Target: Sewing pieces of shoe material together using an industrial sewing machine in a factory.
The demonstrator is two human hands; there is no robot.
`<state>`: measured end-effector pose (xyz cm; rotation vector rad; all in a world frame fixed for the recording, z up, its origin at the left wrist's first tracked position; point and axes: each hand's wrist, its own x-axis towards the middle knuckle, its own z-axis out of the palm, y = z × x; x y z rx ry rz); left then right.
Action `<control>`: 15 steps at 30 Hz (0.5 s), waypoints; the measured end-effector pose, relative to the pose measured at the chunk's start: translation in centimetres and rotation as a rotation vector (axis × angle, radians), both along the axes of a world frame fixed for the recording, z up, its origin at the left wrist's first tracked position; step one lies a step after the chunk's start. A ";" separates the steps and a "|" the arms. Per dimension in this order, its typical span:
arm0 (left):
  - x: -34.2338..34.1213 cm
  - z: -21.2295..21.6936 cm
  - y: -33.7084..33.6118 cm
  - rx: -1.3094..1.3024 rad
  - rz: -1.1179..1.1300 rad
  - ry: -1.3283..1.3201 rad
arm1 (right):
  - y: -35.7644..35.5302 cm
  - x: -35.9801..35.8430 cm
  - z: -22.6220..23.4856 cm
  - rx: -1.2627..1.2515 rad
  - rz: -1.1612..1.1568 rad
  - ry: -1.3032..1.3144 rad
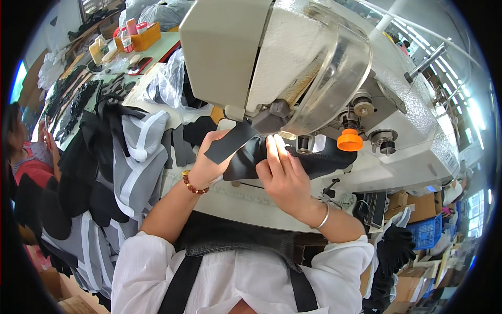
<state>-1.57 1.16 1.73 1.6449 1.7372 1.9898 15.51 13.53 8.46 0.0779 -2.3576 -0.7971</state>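
Head view, looking down at a large off-white industrial sewing machine (pixel 230 47) with a clear curved plastic guard (pixel 340 73) over its front and an orange round plastic knob (pixel 350 141) below the guard.

Left hand (pixel 209 159): raised in front of the machine, fingers (pixel 217 137) closed on a flat dark grey strip of material (pixel 230 142) that runs up and to the right toward the dark foot of the machine. A bracelet of reddish-brown beads (pixel 192 184) sits on this wrist.

Right hand (pixel 285 178): just beside the left, fingers (pixel 274 149) extended and close together, pressed flat on a black folded piece of fabric-like material (pixel 314 159). Fingertips lie right under the guard, near the needle area. A thin silver bangle (pixel 321 219) is on this wrist.

Position of workpiece: the black piece lies on the machine bed, between the two hands and the orange knob, extending right beneath the machine head. Whether the grey strip is joined to the black piece cannot be told.

Surroundings: a heap of grey, black and white cut pieces (pixel 120 167) hangs to the left of the pale surface (pixel 246 201). Further left, another person in a red garment (pixel 31 167) is at work. At upper left stands an orange box with small bottles (pixel 141 36). A blue plastic crate (pixel 424 231) is at lower right.
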 end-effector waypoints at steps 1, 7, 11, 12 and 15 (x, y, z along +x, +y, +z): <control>-0.2 -0.4 0.0 0.072 0.010 -0.052 | -0.3 -0.2 -0.3 -0.001 0.001 0.005; -1.0 2.4 0.7 -0.047 -0.160 -0.326 | -2.1 -0.5 -1.6 -0.257 -0.027 0.140; -1.9 2.0 0.2 -0.116 -0.090 -0.277 | -2.0 -0.6 -1.6 -0.302 0.028 0.116; -1.7 2.3 0.3 -0.114 -0.105 -0.285 | -1.9 -0.5 -1.5 -0.306 0.031 0.117; -0.3 3.2 0.8 -0.083 -0.025 -0.223 | -1.5 -0.5 -1.6 -0.327 0.067 0.058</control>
